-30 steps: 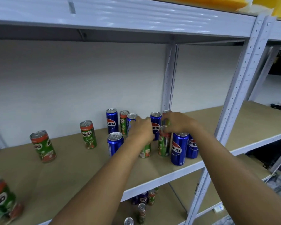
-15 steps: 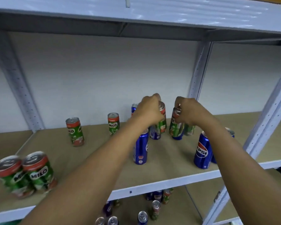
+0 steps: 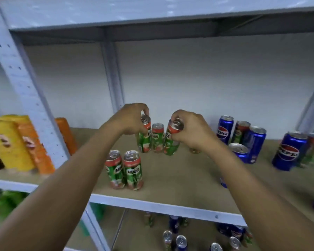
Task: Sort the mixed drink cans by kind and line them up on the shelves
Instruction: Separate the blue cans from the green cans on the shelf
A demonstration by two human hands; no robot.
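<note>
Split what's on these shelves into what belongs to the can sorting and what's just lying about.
Job:
left hand gripping a Milo can
right hand gripping another Milo can
Milo pair in front
Pepsi cans

Lying about:
yellow and orange packets

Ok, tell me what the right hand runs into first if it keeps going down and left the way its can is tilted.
Most likely the middle Milo can: the right hand holds its Milo can tilted toward it, almost touching. Depth is unclear.
</note>
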